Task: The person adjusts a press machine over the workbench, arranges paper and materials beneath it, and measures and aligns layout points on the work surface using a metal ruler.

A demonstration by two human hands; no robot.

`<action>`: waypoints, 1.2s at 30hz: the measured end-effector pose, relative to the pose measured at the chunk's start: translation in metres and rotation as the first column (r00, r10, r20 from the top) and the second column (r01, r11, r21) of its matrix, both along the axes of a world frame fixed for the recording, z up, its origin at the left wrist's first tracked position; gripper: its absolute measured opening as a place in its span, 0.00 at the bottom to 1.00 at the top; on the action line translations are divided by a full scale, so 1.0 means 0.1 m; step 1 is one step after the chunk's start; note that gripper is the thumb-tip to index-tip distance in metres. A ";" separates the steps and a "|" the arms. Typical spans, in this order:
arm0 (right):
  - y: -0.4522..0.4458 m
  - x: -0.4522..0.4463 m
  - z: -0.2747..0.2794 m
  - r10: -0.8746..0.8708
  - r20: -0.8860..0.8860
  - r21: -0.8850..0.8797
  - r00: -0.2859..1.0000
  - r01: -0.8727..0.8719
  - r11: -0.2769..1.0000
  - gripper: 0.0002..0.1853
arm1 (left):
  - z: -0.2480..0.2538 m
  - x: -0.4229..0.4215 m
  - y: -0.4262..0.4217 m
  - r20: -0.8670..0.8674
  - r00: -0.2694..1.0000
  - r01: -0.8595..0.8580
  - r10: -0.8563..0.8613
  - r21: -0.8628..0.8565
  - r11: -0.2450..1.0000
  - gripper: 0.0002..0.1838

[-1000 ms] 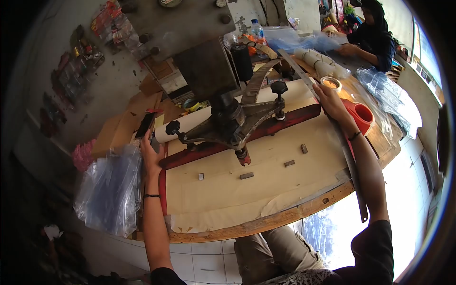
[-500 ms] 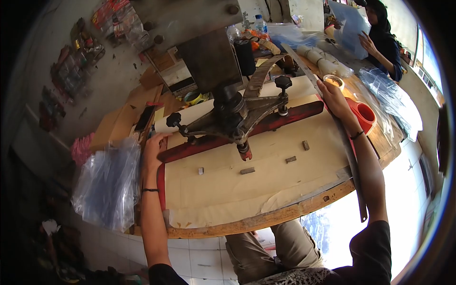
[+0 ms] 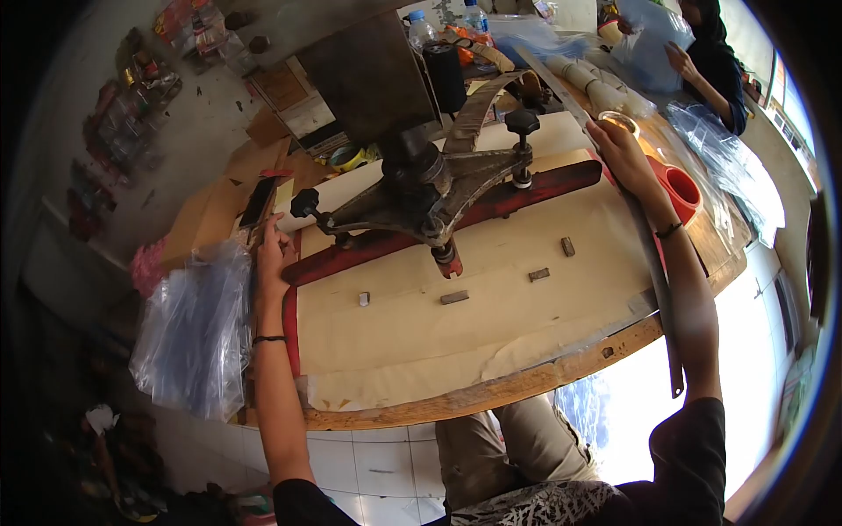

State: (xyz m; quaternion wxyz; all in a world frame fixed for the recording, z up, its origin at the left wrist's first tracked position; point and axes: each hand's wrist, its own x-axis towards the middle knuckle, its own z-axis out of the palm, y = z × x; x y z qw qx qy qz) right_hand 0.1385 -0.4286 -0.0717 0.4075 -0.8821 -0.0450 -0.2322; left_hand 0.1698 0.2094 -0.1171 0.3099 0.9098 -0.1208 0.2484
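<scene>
Resting on the long metal strip (image 3: 654, 272) at the desk's (image 3: 535, 379) right side, the right hand (image 3: 627, 158) is half-curled; the left hand (image 3: 274, 252), loosely bent, is beside the red bar (image 3: 557, 190); neither grip is clear. Behind stand clear bottles (image 3: 474, 19), contents indistinct.

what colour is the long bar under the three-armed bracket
The bar is red with blackish patches (head view).
</scene>
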 end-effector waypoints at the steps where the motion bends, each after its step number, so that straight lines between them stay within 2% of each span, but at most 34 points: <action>1: -0.03 0.00 0.02 -0.002 0.015 0.003 1.000 0.002 1.000 0.24 | 0.01 -0.01 -0.01 -0.008 1.000 0.001 -0.001 -0.001 1.000 0.35; 3: -0.07 0.00 0.06 -0.002 0.047 0.012 0.999 0.001 1.000 0.27 | 0.04 -0.04 -0.03 -0.024 1.000 -0.005 0.005 0.026 1.000 0.31; 4: -0.05 0.00 0.07 -0.036 0.050 0.082 0.998 0.032 0.996 0.26 | 0.07 -0.07 -0.05 -0.033 0.999 -0.010 0.012 0.054 0.998 0.30; 7: 0.03 -0.20 0.27 -0.076 -0.039 0.075 0.996 0.078 0.994 0.28 | 0.06 -0.04 -0.02 -0.056 0.998 0.005 -0.002 0.048 0.999 0.26; 10: 0.04 -0.17 0.20 -0.104 0.158 0.033 0.982 0.101 0.994 0.30 | 0.10 -0.07 -0.05 0.004 1.000 0.020 -0.020 0.034 0.999 0.24; 13: 0.04 -0.21 0.21 -0.090 0.147 0.020 0.985 0.089 0.996 0.31 | 0.07 -0.06 -0.09 0.025 1.000 0.001 0.000 -0.037 0.999 0.23; 14: -0.07 -0.09 0.09 -0.064 0.143 -0.033 0.988 0.070 0.997 0.30 | 0.05 -0.04 -0.08 0.016 1.000 -0.008 0.010 -0.067 0.998 0.24; 17: -0.03 -0.10 0.11 -0.114 -0.015 -0.255 0.993 0.106 0.961 0.27 | 0.15 -0.15 -0.15 -0.028 0.999 0.017 -0.015 0.069 0.997 0.22; 21: 0.03 -0.16 0.18 -0.085 0.086 -0.192 0.993 0.100 0.976 0.25 | 0.16 -0.17 -0.15 -0.031 0.999 0.026 -0.023 0.099 0.995 0.18; 22: 0.02 -0.12 0.13 -0.068 0.078 -0.132 0.995 0.078 0.988 0.24 | 0.19 -0.18 -0.18 -0.050 0.999 0.019 -0.015 0.086 0.996 0.17; 25: 0.04 -0.13 0.08 -0.120 0.016 -0.260 0.993 0.120 0.958 0.24 | 0.18 -0.18 -0.23 -0.040 0.998 0.042 -0.039 0.062 0.997 0.15; 28: 0.05 -0.17 0.14 -0.076 0.072 -0.240 0.995 0.091 0.966 0.25 | 0.20 -0.17 -0.21 -0.021 0.998 0.066 -0.065 0.086 0.994 0.15; 31: -0.03 -0.10 0.07 -0.067 0.002 -0.315 0.998 0.065 0.947 0.22 | 0.19 -0.20 -0.23 -0.018 0.998 0.064 -0.063 0.095 0.993 0.15; 35: 0.09 -0.14 0.11 0.007 0.113 -0.164 0.994 0.011 0.986 0.22 | 0.16 -0.17 -0.19 -0.013 0.999 0.042 -0.041 0.081 0.996 0.16; 36: 0.07 -0.12 0.10 -0.002 0.080 -0.186 0.997 0.017 0.982 0.23 | 0.16 -0.18 -0.19 -0.020 1.000 0.019 -0.017 0.094 0.995 0.16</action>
